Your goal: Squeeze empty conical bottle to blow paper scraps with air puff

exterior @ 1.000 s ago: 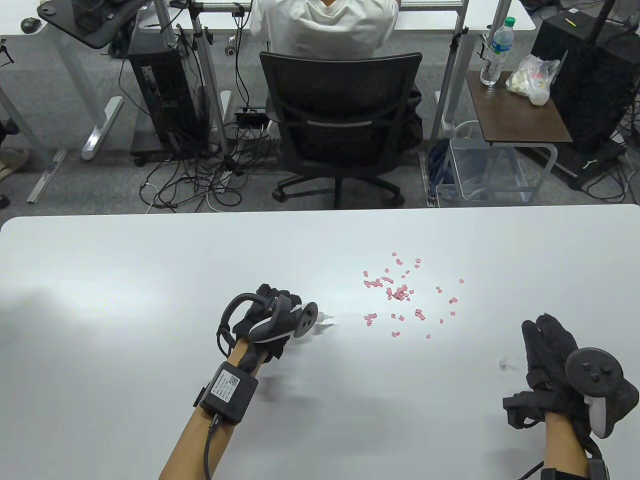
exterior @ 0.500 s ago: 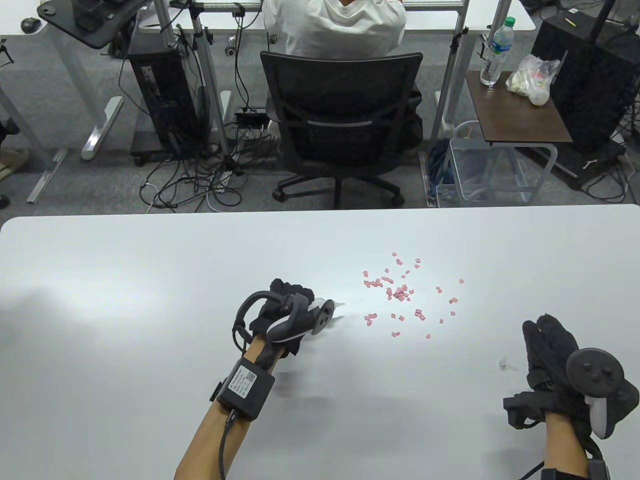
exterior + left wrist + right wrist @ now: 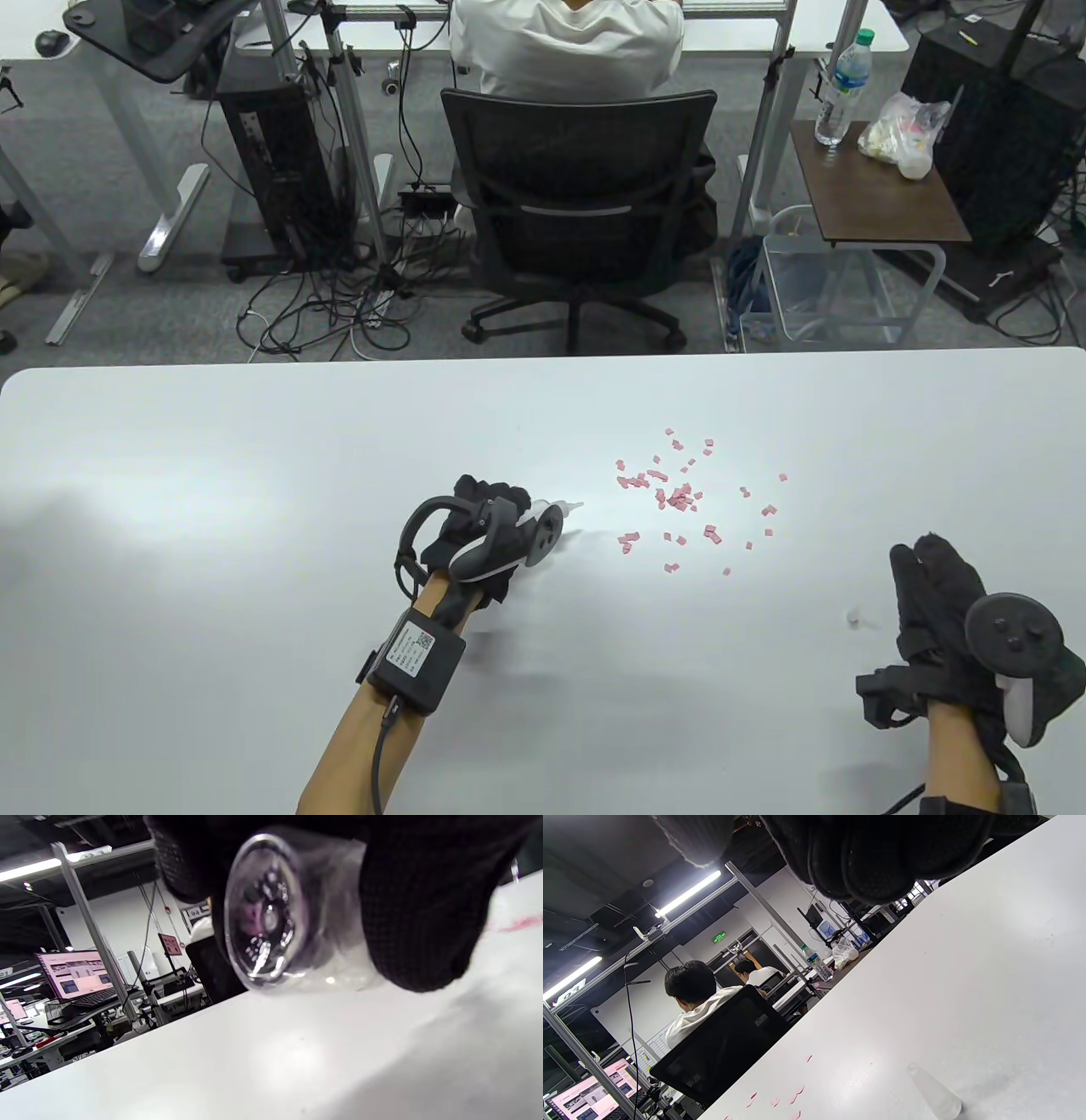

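Observation:
My left hand [image 3: 492,531] grips a clear conical bottle [image 3: 567,508] above the white table; its nozzle points right toward a scatter of pink paper scraps [image 3: 679,497]. In the left wrist view the bottle's round base [image 3: 265,912] faces the camera, gripped between gloved fingers [image 3: 420,904]. My right hand [image 3: 937,603] rests on the table at the right with its fingers stretched forward, holding nothing. A small clear cone-shaped cap [image 3: 853,617] stands just left of it and shows in the right wrist view [image 3: 935,1092].
The white table [image 3: 254,475] has its far edge at mid-frame. Beyond it stand a black office chair [image 3: 577,204] with a seated person and a side table [image 3: 874,187] with a water bottle.
My left hand has moved right and forward with the bottle, then lifted its nozzle slightly toward the scraps. The scraps and my right hand have not visibly moved.

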A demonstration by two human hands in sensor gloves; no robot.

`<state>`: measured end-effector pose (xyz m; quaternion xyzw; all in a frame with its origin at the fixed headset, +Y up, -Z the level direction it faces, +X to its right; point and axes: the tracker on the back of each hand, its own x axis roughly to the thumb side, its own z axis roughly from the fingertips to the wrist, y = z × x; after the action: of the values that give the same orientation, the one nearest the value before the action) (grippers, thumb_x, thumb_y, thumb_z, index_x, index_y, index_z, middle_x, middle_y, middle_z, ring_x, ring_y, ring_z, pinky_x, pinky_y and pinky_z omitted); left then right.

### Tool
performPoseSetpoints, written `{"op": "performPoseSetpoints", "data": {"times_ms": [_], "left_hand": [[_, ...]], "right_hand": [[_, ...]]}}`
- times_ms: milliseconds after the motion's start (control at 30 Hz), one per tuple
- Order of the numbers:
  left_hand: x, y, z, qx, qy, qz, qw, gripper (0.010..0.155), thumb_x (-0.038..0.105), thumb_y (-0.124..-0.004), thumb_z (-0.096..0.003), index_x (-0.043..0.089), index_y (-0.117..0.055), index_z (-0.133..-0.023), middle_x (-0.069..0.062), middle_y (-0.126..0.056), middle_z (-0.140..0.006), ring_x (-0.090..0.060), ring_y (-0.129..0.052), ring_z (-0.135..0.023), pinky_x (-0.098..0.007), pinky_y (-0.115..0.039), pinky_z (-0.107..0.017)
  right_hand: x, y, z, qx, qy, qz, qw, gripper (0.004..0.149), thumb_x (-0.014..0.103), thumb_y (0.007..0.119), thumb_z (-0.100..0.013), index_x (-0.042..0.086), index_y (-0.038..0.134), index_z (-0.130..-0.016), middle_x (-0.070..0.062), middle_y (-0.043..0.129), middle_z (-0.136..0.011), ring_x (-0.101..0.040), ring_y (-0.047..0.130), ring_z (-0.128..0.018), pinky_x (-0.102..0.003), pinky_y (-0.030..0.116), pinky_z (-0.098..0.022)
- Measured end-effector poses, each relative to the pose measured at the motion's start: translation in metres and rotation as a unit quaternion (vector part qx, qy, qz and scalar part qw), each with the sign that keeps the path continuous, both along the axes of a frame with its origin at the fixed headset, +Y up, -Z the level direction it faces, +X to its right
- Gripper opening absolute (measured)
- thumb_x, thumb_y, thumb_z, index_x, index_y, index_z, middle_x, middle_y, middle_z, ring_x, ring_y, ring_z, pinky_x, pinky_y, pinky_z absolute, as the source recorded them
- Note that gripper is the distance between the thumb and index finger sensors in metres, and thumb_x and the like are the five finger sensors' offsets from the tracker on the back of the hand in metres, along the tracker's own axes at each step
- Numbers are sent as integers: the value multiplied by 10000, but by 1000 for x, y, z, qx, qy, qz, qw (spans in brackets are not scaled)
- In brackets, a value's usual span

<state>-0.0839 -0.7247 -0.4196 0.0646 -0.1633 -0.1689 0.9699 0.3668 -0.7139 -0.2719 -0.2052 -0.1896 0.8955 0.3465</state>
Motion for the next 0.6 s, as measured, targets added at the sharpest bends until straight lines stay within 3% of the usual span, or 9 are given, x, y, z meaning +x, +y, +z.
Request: {"op": "performPoseSetpoints", "data": {"times_ms": [67,133,267,400,500,600], "left_hand": [[-1,0,1,7,-3,36,999,678,452,-1048,-356,252,-838,-968,-23,-980,-914,-231,-1047,-791,-464,-687,-779],[0,-1,1,-31,6,26,999,721,478,-1019,-391,225,-787,-1025,-47,-932,-979,-256,-1012,-844,-493,-654,-786],[3,1,4,15,-13,18,1000,632,433,-1064,-328,243,-889,-904,1,-1027,-831,-212,-1082,-714,-443,-727,-758],[3,-1,1,-71,-11,7,997,720,463,-1014,-395,241,-767,-1034,-32,-911,-1000,-245,-996,-874,-487,-642,-801],[-2,2,5,-35,-16,-11,999,725,435,-1028,-387,251,-764,-1037,-26,-902,-1021,-252,-978,-910,-508,-630,-801],[-10,6,5,-47,-6,-13,999,729,438,-1034,-385,249,-765,-1036,-27,-900,-1020,-254,-978,-903,-513,-626,-799]], "right_hand": [[0,0,0,1,-1,1,1000,637,485,706,-587,51,719,-1052,-231,841,-868,-367,895,-685,-593,754,-562],[0,0,0,1,0,0,1000,636,486,706,-588,51,720,-1052,-229,840,-870,-368,894,-687,-591,753,-564],[1,0,1,3,0,0,1000,637,487,706,-587,52,720,-1052,-230,841,-869,-367,895,-686,-592,754,-562],[1,1,1,4,-1,-2,1000,636,486,706,-588,52,721,-1052,-230,841,-870,-367,894,-687,-592,753,-563],[1,1,2,5,-1,-6,1000,637,487,706,-587,52,721,-1052,-229,840,-870,-368,893,-687,-593,752,-564],[2,1,2,7,-2,-7,1000,636,486,706,-588,52,719,-1053,-230,840,-871,-369,894,-687,-593,752,-564]]}}
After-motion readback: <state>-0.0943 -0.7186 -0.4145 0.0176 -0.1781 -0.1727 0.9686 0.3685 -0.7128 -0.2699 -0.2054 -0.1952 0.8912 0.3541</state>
